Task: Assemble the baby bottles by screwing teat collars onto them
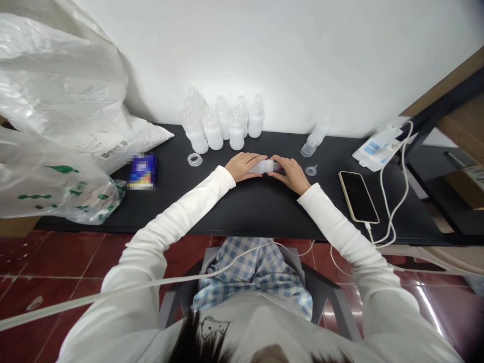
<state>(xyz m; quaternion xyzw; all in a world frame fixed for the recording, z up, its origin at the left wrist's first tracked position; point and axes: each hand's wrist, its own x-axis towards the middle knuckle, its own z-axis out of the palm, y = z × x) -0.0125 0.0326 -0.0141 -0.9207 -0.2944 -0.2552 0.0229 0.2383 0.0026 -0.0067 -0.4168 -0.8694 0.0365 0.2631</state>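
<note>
Lying sideways above the black table is a white plastic bottle (260, 167), held between my two hands. My left hand (243, 167) is closed around its body. At the clear top end, the fingers of my right hand (289, 173) are closed on the bottle's neck or cap; their grip partly hides that end. A white ring (195, 160) lies left of my left hand. Right of my right hand lies a small clear disc-shaped piece with a thin stem (311, 170). Behind it, another white bottle (316, 135) lies tilted with a clear part at its near end.
Several capped bottles (236, 128) stand by the wall. Plastic bags (68, 101) and a blue packet (142, 171) are at left. At right lie a phone (359, 197) with a white cable (406, 176) and a white package (378, 146). Another cable (170, 279) crosses my lap.
</note>
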